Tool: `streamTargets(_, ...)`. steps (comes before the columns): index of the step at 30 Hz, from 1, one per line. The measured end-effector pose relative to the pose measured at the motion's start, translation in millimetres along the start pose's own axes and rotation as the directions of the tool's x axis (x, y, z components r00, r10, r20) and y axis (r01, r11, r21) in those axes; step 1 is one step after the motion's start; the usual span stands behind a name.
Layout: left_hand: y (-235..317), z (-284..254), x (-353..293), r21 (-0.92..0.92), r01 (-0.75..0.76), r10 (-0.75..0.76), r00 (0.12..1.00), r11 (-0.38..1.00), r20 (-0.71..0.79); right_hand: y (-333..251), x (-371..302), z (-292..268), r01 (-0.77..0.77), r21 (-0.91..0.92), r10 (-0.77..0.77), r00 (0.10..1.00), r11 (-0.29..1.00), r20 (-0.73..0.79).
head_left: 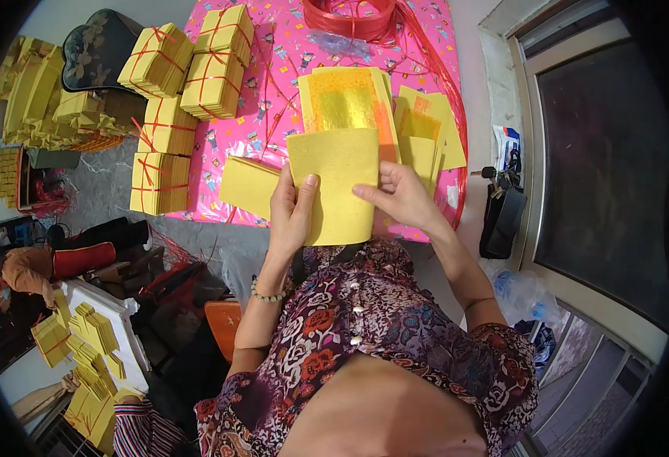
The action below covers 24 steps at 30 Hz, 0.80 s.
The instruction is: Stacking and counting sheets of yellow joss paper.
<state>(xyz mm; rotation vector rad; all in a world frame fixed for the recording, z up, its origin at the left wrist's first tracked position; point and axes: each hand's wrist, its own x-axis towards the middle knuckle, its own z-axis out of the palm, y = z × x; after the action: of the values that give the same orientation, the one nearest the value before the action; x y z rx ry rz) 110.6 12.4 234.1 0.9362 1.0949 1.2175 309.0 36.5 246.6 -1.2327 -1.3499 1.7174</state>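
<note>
Between both hands I hold a yellow joss paper sheet, possibly several together, upright at the near edge of the pink table. My left hand grips its left side, thumb on the face, fingers behind. My right hand pinches its right edge with the thumb in front; the other fingers are partly hidden. Just beyond lies a stack of joss paper with a gold foil square and orange print. More gold-marked sheets lie to its right. Left of my left hand rests a folded yellow bundle.
Yellow bundles tied with red string stand along the table's left side. A red string coil sits at the back of the pink tablecloth. At lower left, a co-worker's striped sleeve is beside a white table with yellow paper.
</note>
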Motion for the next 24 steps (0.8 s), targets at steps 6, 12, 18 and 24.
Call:
streamTargets(6,-3,-11,0,0.033,-0.046,0.047,0.999,0.998,-0.019,9,4,8,-0.026,0.040,0.024,0.998,0.999,0.056)
streamTargets(12,2,-23,-3,0.003,-0.016,0.016,0.997,1.000,-0.077,17,6,20,-0.074,0.053,0.066,0.987,0.996,0.146)
streamTargets(18,1,-34,-9,-0.064,-0.044,0.029,0.975,0.997,-0.220,0,8,24,-0.078,-0.186,0.116,0.972,0.980,0.203)
streamTargets(24,-5,-48,-16,-0.073,-0.071,0.046,0.952,0.995,-0.303,17,14,38,0.020,-0.306,0.025,0.990,0.952,0.142)
